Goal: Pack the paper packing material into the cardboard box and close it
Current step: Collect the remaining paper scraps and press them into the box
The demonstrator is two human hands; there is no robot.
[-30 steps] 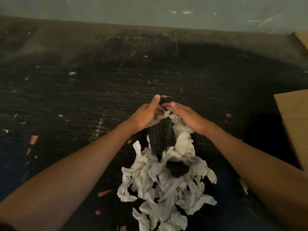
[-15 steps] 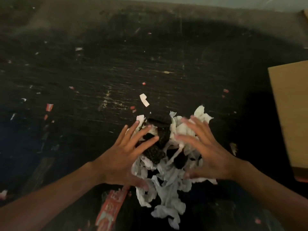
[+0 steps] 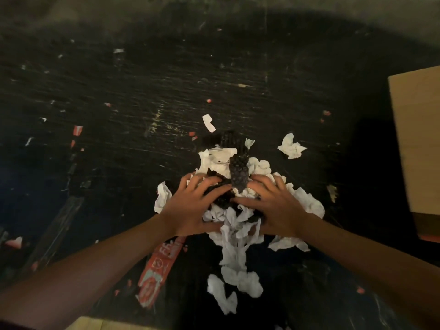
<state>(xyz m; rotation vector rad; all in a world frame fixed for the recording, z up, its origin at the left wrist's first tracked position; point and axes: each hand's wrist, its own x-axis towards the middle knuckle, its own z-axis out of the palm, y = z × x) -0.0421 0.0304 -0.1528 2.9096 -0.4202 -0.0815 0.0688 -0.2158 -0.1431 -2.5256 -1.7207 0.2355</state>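
Note:
A heap of crumpled white paper packing material (image 3: 228,163) mixed with black honeycomb paper (image 3: 239,172) lies on the dark table in the middle of the view. My left hand (image 3: 190,207) presses onto the heap's left side, its fingers curled into the paper. My right hand (image 3: 278,208) does the same on the right side. A tail of white paper (image 3: 235,263) trails from the heap toward me. One loose white wad (image 3: 291,147) lies apart, to the upper right. The cardboard box (image 3: 419,139) is at the right edge, only partly in view.
The scratched dark table top (image 3: 142,79) is strewn with small white and red scraps. A white scrap (image 3: 208,122) lies just beyond the heap. A red printed tape strip (image 3: 157,270) lies under my left forearm. A pale cardboard edge (image 3: 88,325) shows at the bottom.
One second ago both hands held the paper bunch up; it now lies on the table. The spread fingers have come down and curled into the heap, and one wad has fallen to the right.

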